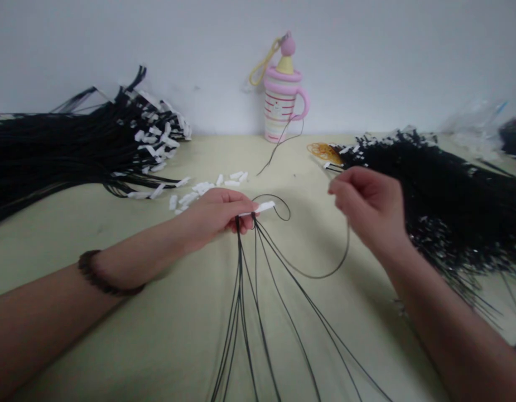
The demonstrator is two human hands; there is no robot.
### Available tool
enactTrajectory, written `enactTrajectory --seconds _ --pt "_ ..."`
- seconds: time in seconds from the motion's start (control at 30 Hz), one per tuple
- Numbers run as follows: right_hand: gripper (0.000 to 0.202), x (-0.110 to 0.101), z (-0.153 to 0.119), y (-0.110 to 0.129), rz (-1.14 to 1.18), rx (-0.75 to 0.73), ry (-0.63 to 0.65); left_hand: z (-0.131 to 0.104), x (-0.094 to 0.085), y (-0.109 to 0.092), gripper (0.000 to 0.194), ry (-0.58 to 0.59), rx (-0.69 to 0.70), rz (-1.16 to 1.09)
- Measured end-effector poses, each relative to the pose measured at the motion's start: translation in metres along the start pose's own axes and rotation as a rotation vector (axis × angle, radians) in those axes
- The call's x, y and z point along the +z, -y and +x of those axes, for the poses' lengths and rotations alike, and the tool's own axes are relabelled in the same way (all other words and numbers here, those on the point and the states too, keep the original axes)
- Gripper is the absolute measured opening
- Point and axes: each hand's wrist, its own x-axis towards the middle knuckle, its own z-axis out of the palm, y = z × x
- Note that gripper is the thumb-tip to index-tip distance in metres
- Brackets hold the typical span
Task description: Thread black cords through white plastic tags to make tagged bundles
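Outward from our grip, the pale yellow-green tabletop [157, 346] runs toward us on both sides of the hanging cords, and it also fills the span between our two hands. Beyond the grip its far edge meets the pale grey wall [115, 33], where a pink-and-white striped cup with a handle [278, 106] stands upright. To the left of the grip, a thick bundle of black cords with white tips [61, 145] bounds the space; small white pieces [193, 195] lie scattered just beside our fingers on the far left side. To the right, a broad black heap of fine strands [458, 195] spreads past our other hand, its near edge close to our forearm, with an orange openwork piece [322, 151] at its far left corner.

Our left hand [216, 215] comes in from the lower left, a dark beaded bracelet [101, 273] at its wrist, and pinches a narrow white strip [266, 206] between thumb and fingers. Slim black cords [240, 268] fan down toward us from that pinch. Our right hand [370, 209] is raised to the right of it, wrist bent inward, fingers curled shut on a thin dark cord [320, 277] that sags in a curve from the strip; the exact contact is hidden.
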Motion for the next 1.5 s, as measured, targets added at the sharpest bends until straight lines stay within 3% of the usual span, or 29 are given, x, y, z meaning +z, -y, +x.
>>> enactTrajectory --seconds 0.1,0.23,1.3,1.5 --pt "0.016 0.026 -0.022 0.004 -0.240 -0.161 0.166 0.001 0.000 0.000 0.016 -0.025 -0.018 -0.046" --pt "0.018 0.039 -0.034 0.005 -0.354 -0.224 0.244 0.002 0.001 0.000 0.015 -0.043 -0.021 -0.087" --pt "0.023 0.037 -0.035 0.005 -0.305 -0.109 0.265 0.004 -0.001 0.000 0.016 -0.063 -0.009 -0.131" --pt "0.023 0.043 -0.035 0.000 -0.283 -0.107 0.367 0.005 -0.002 0.003 0.015 -0.037 0.011 -0.140"
